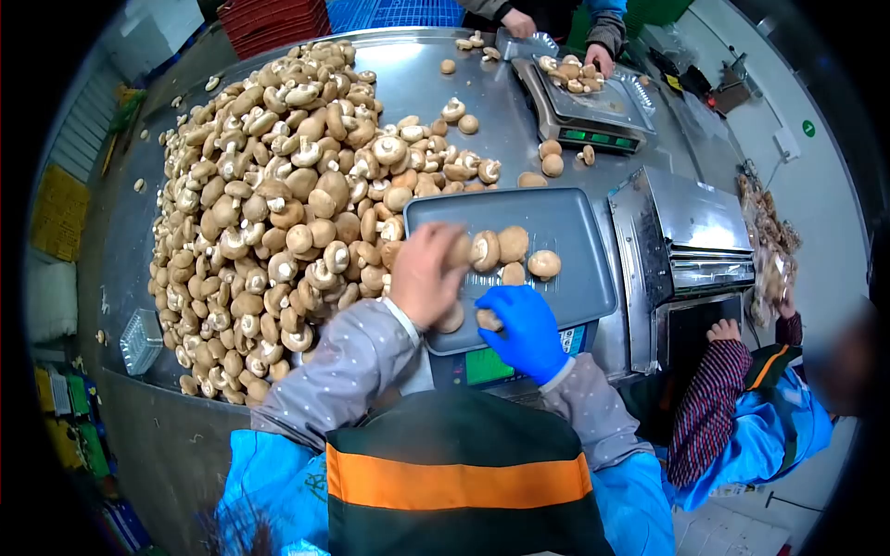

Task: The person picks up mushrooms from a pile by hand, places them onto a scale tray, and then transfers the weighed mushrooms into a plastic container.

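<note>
My left hand [426, 276], bare and slightly blurred, is over the left side of a grey tray [579, 278], its fingers closed around a mushroom [459, 250]. In a blue glove, my right hand [524, 332] grips another mushroom [489, 320] at the tray's near edge. Between and beyond my hands, several brown-capped mushrooms [513, 243] lie in the tray, where ridged clear plastic shows faintly beneath them. One more mushroom [451, 318] rests between my hands. Under the tray stands a scale with a lit green display [489, 365].
A large heap of mushrooms [269, 204] covers the metal table's left side. Across the table, a co-worker's hands are at a second scale [593, 139] bearing mushrooms. At right, a metal machine [686, 232] stands beside another person's hand [723, 331]. A clear container [141, 343] sits at far left.
</note>
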`<state>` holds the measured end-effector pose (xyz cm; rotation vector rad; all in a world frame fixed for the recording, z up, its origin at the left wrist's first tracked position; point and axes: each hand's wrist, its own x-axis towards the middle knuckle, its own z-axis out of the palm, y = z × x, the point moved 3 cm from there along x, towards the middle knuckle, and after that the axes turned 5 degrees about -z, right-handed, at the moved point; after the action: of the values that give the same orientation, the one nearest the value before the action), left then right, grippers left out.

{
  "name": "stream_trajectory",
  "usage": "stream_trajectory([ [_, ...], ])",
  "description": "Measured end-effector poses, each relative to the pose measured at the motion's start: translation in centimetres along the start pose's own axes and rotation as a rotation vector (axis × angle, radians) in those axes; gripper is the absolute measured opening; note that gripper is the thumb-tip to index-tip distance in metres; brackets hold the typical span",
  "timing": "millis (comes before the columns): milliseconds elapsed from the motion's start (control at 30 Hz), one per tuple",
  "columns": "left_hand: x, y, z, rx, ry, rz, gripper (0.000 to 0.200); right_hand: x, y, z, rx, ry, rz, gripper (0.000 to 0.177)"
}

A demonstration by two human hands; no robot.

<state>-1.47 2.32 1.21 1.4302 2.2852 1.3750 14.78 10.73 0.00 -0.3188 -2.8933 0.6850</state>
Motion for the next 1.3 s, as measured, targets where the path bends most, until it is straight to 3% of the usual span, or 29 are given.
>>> stream_trajectory([
  [67, -0.6, 1.2, 0.3, 0.046, -0.006, 0.119, 0.055, -0.4, 1.3, -2.2, 0.34, 0.399, -0.008, 0.043],
  [133, -0.7, 1.1, 3.1, 0.013, -0.008, 0.194, 0.057, 0.3, 5.9, -4.5, 0.492, 0.717, 0.072, 0.044],
  [167, -1.1, 0.7, 3.7, 0.014, -0.05, 0.193, 0.059, 0.9, 7.0, -4.6, 0.526, 0.746, 0.133, 0.053],
  [233, -1.2, 0.9, 4.0, 0.036, -0.133, 0.093, 0.072, 2.1, 9.5, -2.8, 0.566, 0.593, 0.197, 0.055],
  [267, -1.2, 1.0, 3.7, 0.035, -0.157, 0.087, 0.076, 1.9, 10.1, -2.6, 0.338, 0.432, 0.215, 0.05],
  [300, -1.0, 1.0, 3.6, 0.032, -0.175, 0.075, 0.08, 1.5, 10.3, -2.4, 0.396, 0.448, 0.267, 0.038],
  [333, -1.1, 0.1, 3.5, -0.028, -0.173, 0.056, 0.085, 1.0, 10.3, -2.7, 0.218, 0.461, 0.177, 0.037],
  [367, -1.5, -0.6, 3.2, -0.055, -0.135, 0.051, 0.085, 0.7, 10.2, -2.9, 0.048, 0.469, 0.089, 0.035],
  [500, -4.6, 1.3, -1.4, 0.235, -0.101, 0.082, 0.069, -0.5, 9.7, -2.6, 0.207, 0.363, 0.033, 0.028],
  [567, -6.8, -0.6, 0.0, 0.203, -0.354, 0.068, 0.06, -0.9, 8.8, -2.5, 0.249, 0.373, 0.044, 0.026],
  [700, -6.4, -1.6, -0.4, -0.103, -0.109, -0.076, 0.039, -1.5, 8.6, -2.5, 0.33, 0.364, 0.069, 0.032],
  [767, -3.7, -1.0, -1.5, -0.151, 0.064, -0.259, 0.034, -1.6, 7.6, -3.3, 0.274, 0.463, 0.059, 0.042],
  [867, 2.4, 0.7, -0.2, -0.051, 0.188, 0.036, 0.049, -1.3, 5.0, -2.7, 0.156, 0.446, 0.026, 0.055],
  [900, 4.5, 0.5, 1.2, 0.076, 0.268, 0.309, 0.051, -0.8, 4.1, -2.3, 0.106, 0.421, 0.004, 0.059],
  [967, 5.8, -1.4, 4.9, -0.037, 0.104, 0.29, 0.04, -0.2, 4.4, -0.5, 0.096, 0.428, 0.012, 0.06],
  [1033, 5.0, -2.7, 7.2, -0.173, -0.09, 0.075, 0.032, 0.1, 4.8, -0.3, 0.07, 0.448, 0.036, 0.06],
  [1100, 4.3, -3.1, 7.0, -0.098, -0.198, 0.196, 0.028, 0.1, 5.1, -0.4, 0.124, 0.461, 0.04, 0.056],
  [1233, 2.9, -3.9, 5.4, -0.271, -0.258, -0.132, 0.031, 0.3, 5.2, -0.4, 0.139, 0.497, 0.066, 0.048],
  [1300, 1.3, -2.9, 5.2, -0.255, -0.177, 0.004, 0.033, 0.7, 5.3, -0.6, 0.145, 0.489, 0.07, 0.047],
])
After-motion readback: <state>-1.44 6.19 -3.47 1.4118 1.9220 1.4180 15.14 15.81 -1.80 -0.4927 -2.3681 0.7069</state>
